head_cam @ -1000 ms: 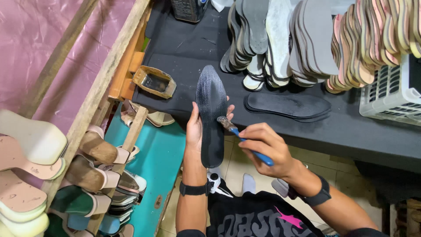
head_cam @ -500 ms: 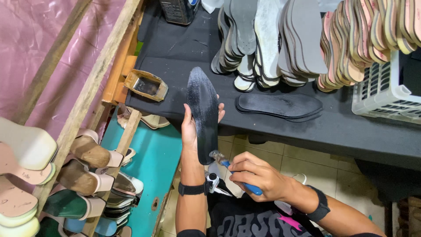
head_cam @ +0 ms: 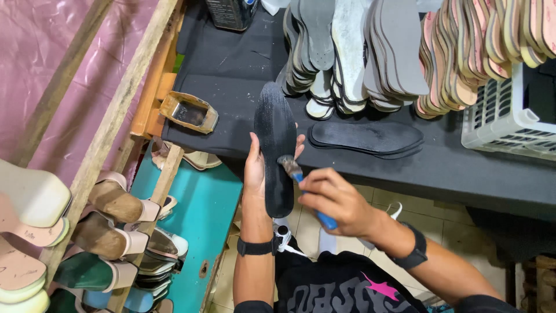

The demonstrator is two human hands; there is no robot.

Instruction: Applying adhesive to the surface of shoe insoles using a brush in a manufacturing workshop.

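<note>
My left hand (head_cam: 255, 165) holds a long black shoe sole (head_cam: 276, 148) upright, just in front of the black table's edge. My right hand (head_cam: 333, 200) grips a small brush with a blue handle (head_cam: 296, 172). The bristles touch the sole's face about halfway along it. Black bands sit on both wrists.
On the black table (head_cam: 463, 168) lie a flat pair of black soles (head_cam: 365, 137), rows of standing insoles (head_cam: 370, 52), a white plastic basket (head_cam: 509, 116) and a small glue-stained tin tray (head_cam: 188, 112). A wooden rack at left holds sandals on lasts (head_cam: 116, 203).
The brush went down toward my lap half a second ago and is back up on the sole now. The sole stays upright in my left hand.
</note>
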